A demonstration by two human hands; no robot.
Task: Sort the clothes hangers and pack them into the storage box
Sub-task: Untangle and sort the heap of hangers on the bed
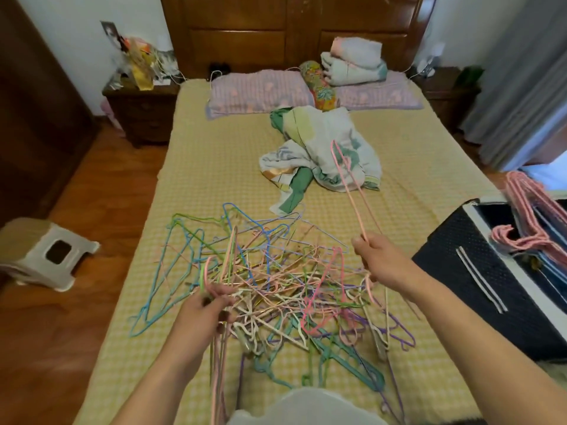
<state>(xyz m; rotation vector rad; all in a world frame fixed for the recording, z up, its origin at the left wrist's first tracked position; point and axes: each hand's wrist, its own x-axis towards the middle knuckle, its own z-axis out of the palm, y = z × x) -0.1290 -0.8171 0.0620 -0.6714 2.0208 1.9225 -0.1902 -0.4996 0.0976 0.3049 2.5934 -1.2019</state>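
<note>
- Sorting is mid-way: the right hand (372, 256) pinches a pink hanger (352, 185) lifted above the bed (214, 167), its grip curled round the wire.
- The left hand (211, 305) grips a thin bunch of hangers at the pile's left side, fingers closed round them.
- The tangled hanger pile (276, 286) lies at the bed's near end.
- Next, I judge, the pink one goes right to the storage box (478, 271) by the bed's right edge, joining the pink hangers (527, 222) already there.
- Interlocked wires may snag; a crumpled blanket (319, 148) lies mid-bed, a stool (40, 253) on the floor left.
</note>
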